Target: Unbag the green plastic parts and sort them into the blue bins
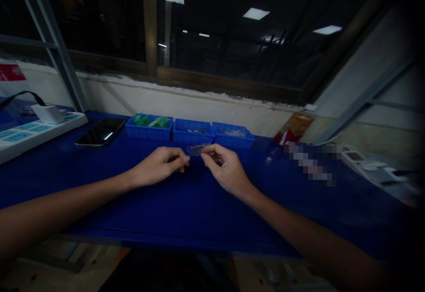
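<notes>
so both hands are meeting out over the blue worktop, roughly midway between its left and right ends and closer to the far edge than the near one; the right hand is pinching a small clear plastic pouch between thumb and fingers, with a thin slim piece showing along the pouch's top, too small and blurry for me to name; the left hand is curling its fingers in right by the pouch's left edge, but I can't tell whether they're pinching together or leaving a gap; the pouch itself is sitting between the two hands, just in front of the bins

three blue plastic bins are lining up side by side along the far edge; the left bin is holding green plastic bits, the middle bin is holding a few small slim parts, the right bin is holding clear little pieces

a black smartphone is lying just left of the bins; a white power strip is running toward the worktop's left edge with a white charger sitting in it; an amber drink bottle is leaning near the far right corner
</notes>
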Demonstrator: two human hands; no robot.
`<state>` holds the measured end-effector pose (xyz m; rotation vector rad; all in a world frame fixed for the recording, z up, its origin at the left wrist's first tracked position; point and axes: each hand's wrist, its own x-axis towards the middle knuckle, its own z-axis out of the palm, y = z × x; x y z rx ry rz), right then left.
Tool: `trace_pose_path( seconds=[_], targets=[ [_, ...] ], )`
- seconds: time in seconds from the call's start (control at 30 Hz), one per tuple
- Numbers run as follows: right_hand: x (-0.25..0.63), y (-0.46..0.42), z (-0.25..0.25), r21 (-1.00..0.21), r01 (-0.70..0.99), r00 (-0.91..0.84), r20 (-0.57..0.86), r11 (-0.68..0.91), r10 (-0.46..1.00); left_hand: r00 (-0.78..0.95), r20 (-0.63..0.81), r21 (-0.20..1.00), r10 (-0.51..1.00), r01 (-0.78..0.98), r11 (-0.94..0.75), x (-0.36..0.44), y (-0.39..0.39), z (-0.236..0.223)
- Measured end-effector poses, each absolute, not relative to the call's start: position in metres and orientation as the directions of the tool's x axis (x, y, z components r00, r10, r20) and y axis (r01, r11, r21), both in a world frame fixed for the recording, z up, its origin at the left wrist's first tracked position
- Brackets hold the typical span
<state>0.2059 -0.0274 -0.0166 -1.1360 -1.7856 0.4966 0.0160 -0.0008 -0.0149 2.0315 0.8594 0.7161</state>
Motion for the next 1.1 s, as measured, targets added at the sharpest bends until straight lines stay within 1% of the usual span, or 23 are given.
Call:
trace_pose_path(
  seconds=[0.07, 0.13, 0.17, 0.23, 0.33, 0.4, 0.47, 0.57, 0.67, 0.77, 0.83, 0.9, 1.03, 1.1],
  targets=[
    [0.207, -0.028, -0.017, -0.639, 0.541, -0.156, 0.562, 0.546, 0.812, 0.611, 0.043, 0.956, 0.791, 0.204, -0.209, 0.017, 0.001, -0.017],
    [0.208, -0.030, -0.016, -0.587, 0.564, -0.172, 0.605, 0.581, 0.777, 0.614, -0.047, 0.995, 0.788, 0.094, -0.015, 0.018, 0.000, -0.017],
    [0.207, -0.031, -0.016, -0.570, 0.568, -0.179, 0.619, 0.594, 0.765, 0.618, -0.069, 0.998, 0.783, 0.051, 0.047, 0.019, -0.001, -0.016],
    [0.207, -0.032, -0.014, -0.544, 0.570, -0.191, 0.641, 0.616, 0.744, 0.626, -0.099, 0.992, 0.774, 0.006, 0.122, 0.019, -0.004, -0.014],
    [0.206, -0.033, -0.014, -0.511, 0.580, -0.205, 0.662, 0.634, 0.721, 0.641, -0.121, 0.986, 0.758, -0.009, 0.165, 0.021, -0.009, -0.011],
    [0.207, -0.032, -0.015, -0.512, 0.591, -0.208, 0.650, 0.623, 0.731, 0.647, -0.117, 0.987, 0.754, -0.008, 0.161, 0.022, -0.011, -0.011],
    [0.208, -0.031, -0.017, -0.549, 0.588, -0.207, 0.609, 0.595, 0.766, 0.626, -0.098, 0.991, 0.774, -0.009, 0.133, 0.023, -0.012, -0.011],
    [0.210, -0.026, -0.021, -0.654, 0.547, -0.209, 0.499, 0.523, 0.841, 0.551, -0.051, 0.997, 0.833, -0.013, 0.070, 0.023, -0.010, -0.011],
    [0.209, -0.023, -0.021, -0.781, 0.458, -0.226, 0.359, 0.424, 0.905, 0.485, 0.022, 1.000, 0.875, -0.015, -0.016, 0.022, -0.007, -0.009],
    [0.205, -0.025, -0.017, -0.850, 0.376, -0.255, 0.288, 0.369, 0.923, 0.468, 0.093, 0.995, 0.879, -0.006, -0.101, 0.021, -0.007, -0.009],
    [0.203, -0.028, -0.014, -0.860, 0.353, -0.255, 0.290, 0.368, 0.922, 0.483, 0.121, 0.989, 0.867, 0.014, -0.146, 0.021, -0.007, -0.010],
    [0.203, -0.030, -0.012, -0.844, 0.364, -0.233, 0.325, 0.393, 0.916, 0.502, 0.150, 0.979, 0.852, 0.046, -0.200, 0.022, -0.007, -0.012],
    [0.206, -0.031, -0.012, -0.749, 0.448, -0.175, 0.461, 0.488, 0.870, 0.529, 0.236, 0.941, 0.815, 0.083, -0.327, 0.021, -0.004, -0.016],
    [0.207, -0.032, -0.012, -0.714, 0.470, -0.164, 0.506, 0.518, 0.847, 0.530, 0.263, 0.925, 0.806, 0.098, -0.366, 0.021, -0.002, -0.017]
  ],
)
